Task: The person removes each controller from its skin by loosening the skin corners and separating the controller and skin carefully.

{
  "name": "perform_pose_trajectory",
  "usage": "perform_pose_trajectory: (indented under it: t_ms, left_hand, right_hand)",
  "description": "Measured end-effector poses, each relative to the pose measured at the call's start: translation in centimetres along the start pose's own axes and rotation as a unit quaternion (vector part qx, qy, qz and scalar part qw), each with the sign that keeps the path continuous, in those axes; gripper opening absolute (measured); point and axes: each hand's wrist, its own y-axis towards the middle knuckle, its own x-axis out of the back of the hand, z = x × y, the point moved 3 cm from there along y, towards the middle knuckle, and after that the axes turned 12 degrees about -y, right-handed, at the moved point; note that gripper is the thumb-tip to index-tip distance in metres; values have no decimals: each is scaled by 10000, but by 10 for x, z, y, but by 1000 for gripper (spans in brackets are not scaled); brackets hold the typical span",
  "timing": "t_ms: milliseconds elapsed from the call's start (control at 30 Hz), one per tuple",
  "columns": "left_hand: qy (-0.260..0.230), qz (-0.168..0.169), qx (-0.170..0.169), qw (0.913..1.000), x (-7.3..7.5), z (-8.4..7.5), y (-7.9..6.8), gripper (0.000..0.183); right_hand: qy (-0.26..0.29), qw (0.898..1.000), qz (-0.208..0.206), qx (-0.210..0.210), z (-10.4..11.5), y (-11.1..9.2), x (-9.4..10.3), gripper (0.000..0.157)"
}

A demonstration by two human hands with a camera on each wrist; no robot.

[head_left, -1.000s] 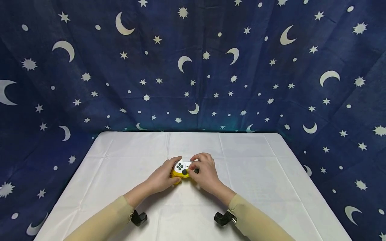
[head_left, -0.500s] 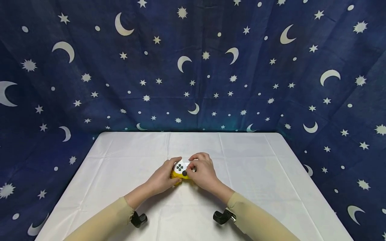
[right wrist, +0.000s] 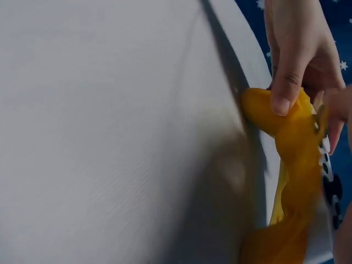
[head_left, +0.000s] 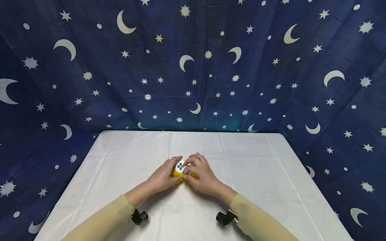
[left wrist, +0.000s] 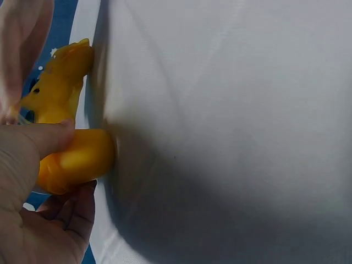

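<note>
A white game controller (head_left: 180, 165) with dark buttons sits in a soft yellow silicone cover (head_left: 178, 174), a little above the white table. My left hand (head_left: 164, 174) grips its left end; in the left wrist view the thumb lies over the yellow handle (left wrist: 91, 157) and fingers are underneath. My right hand (head_left: 202, 174) bends over the controller's middle and right side, and its fingertips pinch an edge of the cover, drawn out in the right wrist view near the left thumb. The controller's right half is mostly hidden by the right hand in the head view.
A white cloth covers the table (head_left: 193, 207). Behind it and at both sides hangs a dark blue curtain (head_left: 169, 67) with moons and stars. A black wrist mount (head_left: 139, 217) sits at the left cuff, another (head_left: 227, 218) at the right.
My right hand has shifted left across the controller, its fingertips going from the right stick area to the middle near the left stick. The left hand keeps its grip in place.
</note>
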Motion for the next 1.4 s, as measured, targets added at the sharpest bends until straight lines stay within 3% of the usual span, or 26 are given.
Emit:
perform_pose_trajectory:
  t_ms: [133,267,367,533,633,733,800,900,1067,1233,1400]
  left_hand:
    - [-42,39,73,10000,2,0,0,84]
    - [-118,33,88,9999,2,0,-1,85]
    - [-200,44,146,9997,1,0,-2,86]
    - [-173,12,288,9994,-1,5,-2,89]
    - [-145,-116,426,9989,-1,10,-5,88]
    - [-194,-250,554,9980,-1,14,-8,82]
    - [-200,-293,552,9978,-2,16,-10,79]
    - [-28,-274,453,9986,-4,18,-12,81]
    - [300,-230,253,9990,-2,21,-19,84]
    - [271,-294,-15,9992,-1,22,-21,75]
    - [326,-442,-168,9983,3,26,-20,66]
  right_hand:
    - [-540,9959,-97,726,1,-9,4,10]
    - [-1135,9892,-389,844,-2,-13,9,6]
    - [-1253,9890,-592,513,-10,-17,19,4]
    - [-928,9912,-601,-730,-39,-32,48,22]
    - [-681,9877,-56,-1409,-56,-49,56,40]
    - [-577,9786,790,-1811,-65,-67,53,59]
    - [-561,9713,1262,-1938,-68,-76,47,69]
    - [-592,9661,1573,-1962,-69,-83,41,72]
    - [-497,9630,1611,-2103,-68,-79,34,67]
    - [-223,9587,1537,-2384,-70,-75,30,57]
    - [-134,9645,1442,-2207,-70,-67,24,46]
